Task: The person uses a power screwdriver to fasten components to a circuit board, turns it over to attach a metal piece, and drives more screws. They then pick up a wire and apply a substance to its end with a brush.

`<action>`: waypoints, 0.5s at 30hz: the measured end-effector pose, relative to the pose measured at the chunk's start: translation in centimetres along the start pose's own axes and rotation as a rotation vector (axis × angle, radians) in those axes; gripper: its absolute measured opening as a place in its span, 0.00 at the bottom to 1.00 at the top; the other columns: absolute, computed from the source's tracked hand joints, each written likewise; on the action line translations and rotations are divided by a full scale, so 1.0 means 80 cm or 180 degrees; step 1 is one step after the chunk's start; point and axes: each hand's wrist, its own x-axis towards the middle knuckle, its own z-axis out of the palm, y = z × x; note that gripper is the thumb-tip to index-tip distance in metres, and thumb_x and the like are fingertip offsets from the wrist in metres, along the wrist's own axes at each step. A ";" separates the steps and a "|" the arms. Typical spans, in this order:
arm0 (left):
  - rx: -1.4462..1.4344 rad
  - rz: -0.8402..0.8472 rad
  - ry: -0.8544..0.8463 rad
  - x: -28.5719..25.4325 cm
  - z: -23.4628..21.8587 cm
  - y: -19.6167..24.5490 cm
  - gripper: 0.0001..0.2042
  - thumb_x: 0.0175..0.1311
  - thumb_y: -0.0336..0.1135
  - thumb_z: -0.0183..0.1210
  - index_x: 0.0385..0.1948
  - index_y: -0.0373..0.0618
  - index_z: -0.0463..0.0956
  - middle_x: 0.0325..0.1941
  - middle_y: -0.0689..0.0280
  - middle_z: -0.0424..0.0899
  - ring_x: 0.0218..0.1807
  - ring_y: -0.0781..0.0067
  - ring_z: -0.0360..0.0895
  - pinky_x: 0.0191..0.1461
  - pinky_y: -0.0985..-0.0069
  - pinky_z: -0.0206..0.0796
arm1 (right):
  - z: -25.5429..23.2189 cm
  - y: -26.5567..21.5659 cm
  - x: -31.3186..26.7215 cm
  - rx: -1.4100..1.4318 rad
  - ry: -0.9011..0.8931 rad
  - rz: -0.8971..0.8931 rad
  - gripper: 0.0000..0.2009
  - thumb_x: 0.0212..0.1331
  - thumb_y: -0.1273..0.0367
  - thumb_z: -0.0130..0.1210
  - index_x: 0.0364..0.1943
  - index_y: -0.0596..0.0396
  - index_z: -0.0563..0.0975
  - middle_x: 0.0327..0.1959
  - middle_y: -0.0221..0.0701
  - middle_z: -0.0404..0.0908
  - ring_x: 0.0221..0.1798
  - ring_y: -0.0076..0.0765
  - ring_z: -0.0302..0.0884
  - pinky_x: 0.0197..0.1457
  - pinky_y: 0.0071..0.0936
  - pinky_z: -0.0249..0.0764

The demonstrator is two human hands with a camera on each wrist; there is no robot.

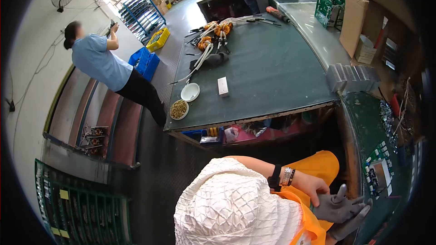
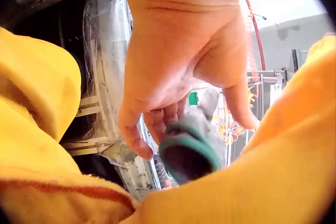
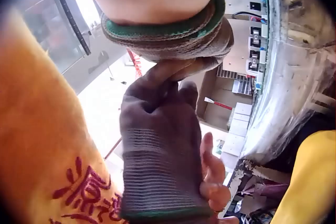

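My bare left hand (image 1: pixel 311 187), with a black band and metal bracelets on its wrist, is beside the cuff of a loose grey work glove (image 1: pixel 334 208). In the left wrist view the fingers are spread, and the glove's green-edged opening (image 2: pixel 189 155) shows between thumb and fingers. My right hand (image 1: pixel 349 229) wears a matching grey glove. In the right wrist view it pinches the far end of the loose glove (image 3: pixel 163 155), whose ribbed cuff points toward my body. Left fingertips (image 3: pixel 212 169) show at that glove's side.
A green-topped table (image 1: pixel 272 77) ahead bears copper-wound coils (image 1: pixel 223 29), a small white box (image 1: pixel 222 86) and a bowl of small parts (image 1: pixel 179 109). At right, a bench (image 1: pixel 363 113) holds a finned heatsink (image 1: pixel 352 78) and circuit boards. A person (image 1: pixel 102 59) stands at left.
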 end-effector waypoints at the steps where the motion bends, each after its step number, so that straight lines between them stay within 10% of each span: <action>1: -0.0131 -0.0382 0.0494 -0.002 -0.002 0.004 0.21 0.61 0.43 0.63 0.52 0.45 0.71 0.49 0.67 0.78 0.51 0.72 0.73 0.56 0.75 0.66 | 0.017 -0.011 -0.008 0.0412 0.0277 0.0067 0.26 0.70 0.56 0.46 0.67 0.53 0.61 0.64 0.35 0.62 0.66 0.35 0.60 0.70 0.31 0.58; 5: -0.1588 -0.0316 0.1577 0.025 0.002 0.015 0.11 0.63 0.38 0.59 0.42 0.46 0.74 0.39 0.69 0.79 0.42 0.78 0.75 0.49 0.79 0.69 | 0.018 -0.033 -0.040 0.0150 0.0697 -0.0603 0.26 0.65 0.56 0.52 0.61 0.59 0.67 0.58 0.44 0.72 0.58 0.45 0.70 0.60 0.44 0.67; 10: -0.1790 -0.0076 0.1436 0.065 0.010 0.029 0.08 0.63 0.37 0.58 0.38 0.46 0.73 0.37 0.70 0.78 0.41 0.79 0.74 0.47 0.79 0.68 | -0.021 0.011 -0.044 -0.1057 0.0411 -0.0860 0.25 0.65 0.57 0.53 0.56 0.63 0.70 0.49 0.43 0.76 0.49 0.44 0.74 0.52 0.41 0.72; 15: 0.0430 -0.0591 0.1046 0.106 0.031 0.034 0.10 0.61 0.39 0.59 0.35 0.43 0.72 0.33 0.67 0.76 0.37 0.77 0.72 0.41 0.75 0.68 | -0.086 0.062 -0.059 -0.2508 0.0118 -0.1346 0.30 0.61 0.60 0.59 0.64 0.58 0.63 0.51 0.45 0.74 0.54 0.45 0.73 0.55 0.42 0.72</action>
